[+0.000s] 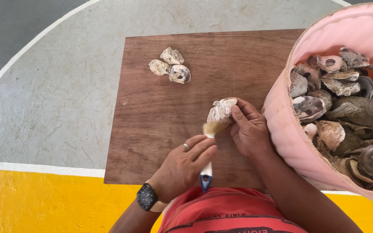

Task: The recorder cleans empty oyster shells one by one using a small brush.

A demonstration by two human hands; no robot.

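Note:
My right hand (249, 129) grips a rough whitish oyster shell (221, 110) and holds it just above a brown wooden board (160, 112). My left hand (182, 166), with a ring and a black wristwatch, holds a small paintbrush (208, 159) with a white and blue handle. Its tan bristles touch the lower edge of the shell. Three similar shells (170, 65) lie in a cluster near the board's far edge.
A large pink bucket (290, 138) tilted on its side at the right holds several dark and pale oyster shells (346, 108). The board lies on a painted concrete floor (52, 99), grey with white lines and a yellow band nearest me.

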